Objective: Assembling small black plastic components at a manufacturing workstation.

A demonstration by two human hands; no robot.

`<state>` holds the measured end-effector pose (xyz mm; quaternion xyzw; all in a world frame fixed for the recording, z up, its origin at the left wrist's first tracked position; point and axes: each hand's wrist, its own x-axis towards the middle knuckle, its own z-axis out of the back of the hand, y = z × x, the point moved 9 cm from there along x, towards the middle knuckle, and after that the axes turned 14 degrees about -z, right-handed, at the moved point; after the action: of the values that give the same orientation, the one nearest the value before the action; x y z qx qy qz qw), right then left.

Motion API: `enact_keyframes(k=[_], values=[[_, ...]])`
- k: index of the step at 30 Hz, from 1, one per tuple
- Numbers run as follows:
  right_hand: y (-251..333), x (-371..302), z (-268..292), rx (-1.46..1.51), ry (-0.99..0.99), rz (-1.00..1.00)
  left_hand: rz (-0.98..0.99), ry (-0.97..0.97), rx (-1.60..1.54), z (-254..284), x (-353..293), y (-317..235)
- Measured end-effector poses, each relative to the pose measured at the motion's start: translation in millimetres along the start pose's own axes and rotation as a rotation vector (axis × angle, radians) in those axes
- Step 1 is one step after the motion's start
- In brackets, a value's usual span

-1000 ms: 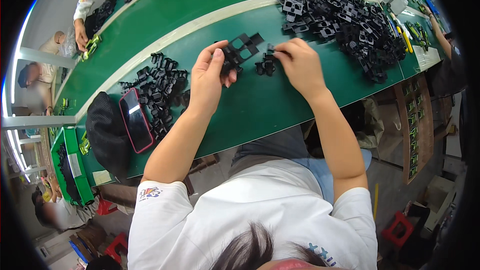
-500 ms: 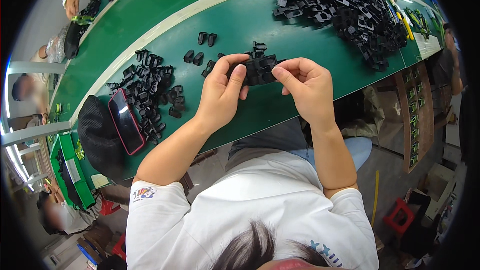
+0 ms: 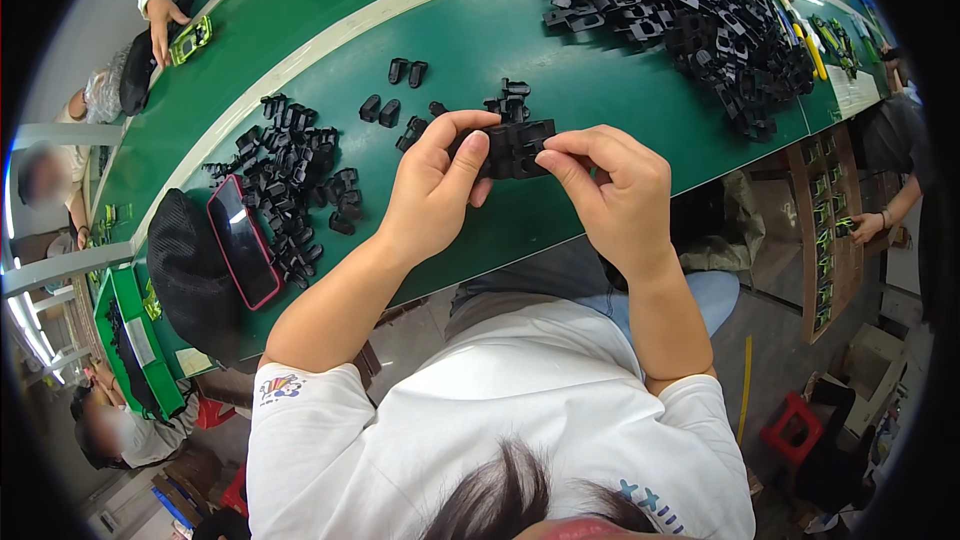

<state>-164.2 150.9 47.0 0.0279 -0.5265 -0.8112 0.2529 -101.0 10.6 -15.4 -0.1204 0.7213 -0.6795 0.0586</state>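
My left hand (image 3: pixel 432 178) is closed around a black moulded plastic part (image 3: pixel 522 147), thumb on top and fingers beneath. At the part's right end, my right hand (image 3: pixel 618 185) pinches with thumb and forefinger; whatever small piece sits between those fingertips is hidden. Just beyond the held part, more black plastic parts (image 3: pixel 510 98) lie on the green table. Small black caps (image 3: pixel 380 111) stand in pairs to the left of my hands. Further left spreads a loose heap of small black pieces (image 3: pixel 290 165).
A large pile of black plastic frames (image 3: pixel 670 25) covers the far right of the green tabletop (image 3: pixel 460 40). At the left lie a phone with a pink edge (image 3: pixel 243 240), a black mesh cap (image 3: pixel 195 275) and a green bin (image 3: pixel 145 340). Co-workers sit around.
My hands keep hold of the black part, which has shifted slightly. At the upper left, a co-worker's hand has moved beside a yellow-green part; another person's hand now reaches the rack at right.
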Motion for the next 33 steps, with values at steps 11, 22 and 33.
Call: enact_keyframes(k=[11,22,33], values=[[-3,-3,-5,0.066,0.054,-0.082,0.071,0.003,-0.093,0,-5,3],[-50,2,-14,0.587,0.223,-0.508,-0.022,0.026,-0.1,-10,-3,-9],[-54,-9,-22,0.485,0.2,-0.592,-0.082,0.016,-0.061,-7,-11,-6]])
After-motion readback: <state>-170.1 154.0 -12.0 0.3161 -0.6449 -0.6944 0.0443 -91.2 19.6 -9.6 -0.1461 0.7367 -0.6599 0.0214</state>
